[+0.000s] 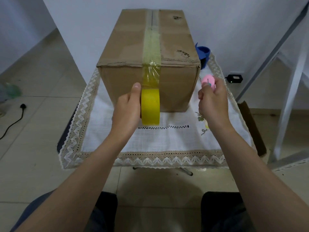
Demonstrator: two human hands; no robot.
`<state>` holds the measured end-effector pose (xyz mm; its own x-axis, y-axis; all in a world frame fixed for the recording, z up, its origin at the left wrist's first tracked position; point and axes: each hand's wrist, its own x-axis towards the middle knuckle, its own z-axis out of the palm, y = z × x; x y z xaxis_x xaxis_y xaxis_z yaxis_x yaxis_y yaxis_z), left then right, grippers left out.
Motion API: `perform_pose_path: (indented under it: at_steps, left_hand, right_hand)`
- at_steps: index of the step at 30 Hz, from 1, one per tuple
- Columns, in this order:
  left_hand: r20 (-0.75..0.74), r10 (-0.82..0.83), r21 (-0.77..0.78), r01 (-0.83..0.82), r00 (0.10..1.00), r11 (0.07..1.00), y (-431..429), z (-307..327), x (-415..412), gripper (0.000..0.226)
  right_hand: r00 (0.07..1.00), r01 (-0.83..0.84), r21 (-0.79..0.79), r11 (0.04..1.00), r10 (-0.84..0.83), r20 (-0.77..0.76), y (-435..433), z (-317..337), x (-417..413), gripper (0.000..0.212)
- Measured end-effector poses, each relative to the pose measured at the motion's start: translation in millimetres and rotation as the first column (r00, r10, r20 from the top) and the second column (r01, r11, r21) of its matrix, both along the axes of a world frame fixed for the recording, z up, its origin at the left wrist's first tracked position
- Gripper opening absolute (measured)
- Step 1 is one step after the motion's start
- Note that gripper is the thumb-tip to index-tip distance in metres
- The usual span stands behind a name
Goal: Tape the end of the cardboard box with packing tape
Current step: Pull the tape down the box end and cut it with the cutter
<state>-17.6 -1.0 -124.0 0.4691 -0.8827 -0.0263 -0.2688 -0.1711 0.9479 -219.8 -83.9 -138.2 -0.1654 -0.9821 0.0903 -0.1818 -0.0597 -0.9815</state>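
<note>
A brown cardboard box (pixel 177 84) stands on a small table covered by a white lace-edged cloth (pixel 160 141). A strip of yellowish packing tape (pixel 151 47) runs along the top seam, over the near edge and down the front face to the yellow tape roll (pixel 150 108). My left hand (pixel 127 109) grips the roll from its left side, thumb up against the box front. My right hand (pixel 213 101) holds a small pink cutter (pixel 208 82) beside the box's right front corner, apart from the tape.
A blue object (pixel 203 52) sits behind the box on the right. A black device with a green light (pixel 234 79) lies on the floor at right, next to a white metal frame (pixel 291 91). A black cable (pixel 15 121) lies on the left floor.
</note>
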Motion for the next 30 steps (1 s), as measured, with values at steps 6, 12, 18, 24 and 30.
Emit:
perform_pose_path:
  at_steps: [6, 12, 18, 24, 30]
  left_hand:
    - [0.086, 0.103, -0.253, -0.079, 0.991, 0.964, 6, 5, 5, 0.04]
    - [0.124, 0.049, -0.36, -0.001, 0.991, 0.933, 10, 7, 2, 0.027]
    - [-0.068, -0.021, -0.151, 0.01, 0.997, 0.989, 9, 1, 3, 0.038]
    - [-0.31, -0.132, 0.012, 0.142, 0.941, 0.99, 9, 0, -2, 0.049]
    - [-0.385, -0.178, -0.014, 0.187, 0.906, 0.982, 6, 5, -3, 0.029]
  right_hand:
    - [0.959, -0.165, -0.199, 0.966, 0.204, 0.197, 29, 23, 18, 0.03]
    - [0.923, -0.319, -0.307, 0.896, 0.368, 0.113, 39, 17, 23, 0.018]
    - [0.946, -0.304, -0.287, 0.908, 0.323, 0.021, 36, 11, 27, 0.015]
    - [0.954, -0.291, -0.279, 0.915, 0.301, -0.006, 29, 8, 35, 0.024]
    - [0.949, -0.31, -0.339, 0.888, 0.27, -0.161, 30, 13, 37, 0.005]
